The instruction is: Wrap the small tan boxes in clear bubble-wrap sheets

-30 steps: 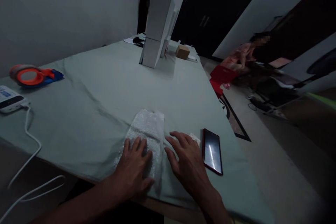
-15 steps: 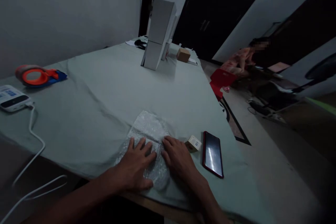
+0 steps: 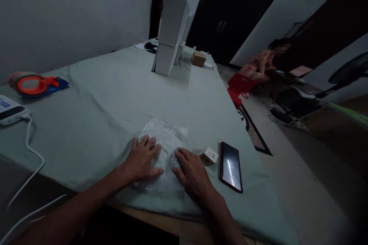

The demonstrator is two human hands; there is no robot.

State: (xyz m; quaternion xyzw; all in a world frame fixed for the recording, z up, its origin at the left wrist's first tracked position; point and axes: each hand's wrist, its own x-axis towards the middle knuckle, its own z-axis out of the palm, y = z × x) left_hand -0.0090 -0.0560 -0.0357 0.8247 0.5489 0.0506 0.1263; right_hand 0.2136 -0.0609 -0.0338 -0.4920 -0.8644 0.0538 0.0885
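**Bubble wrap [image 3: 166,157] held flat beneath both hands**

Head view, sole view available. The bubble wrap lies on the cloth-covered bench [image 3: 109,84], and all positions below are taken from it. The left hand [image 3: 142,162] rests palm down on its left portion; that grip is apart, fingers spread, clamped on nothing. The right hand [image 3: 194,170] lies along its right side, fingers near one another, thumb apart; this grip is likewise unclosed. The spread contact appears intended to press light, springy film level, one hand to each side, where a pinch would likely crease it.

A small carton [image 3: 209,155] sits right of the wrap, just beside the right hand; whether they touch cannot be told. A phone [image 3: 231,166] lies screen up beyond the carton. Well left of the wrap are a tape dispenser [image 3: 34,84] and a white device [image 3: 11,111] with its cable; beyond the wrap stand white boxes [image 3: 172,23].

Edges: the wrap's near margin lies near the bench's front edge, so slack toward the body is judged slight. Rightward travel is judged restricted by carton and phone. Leftward and far sides afford the most room.
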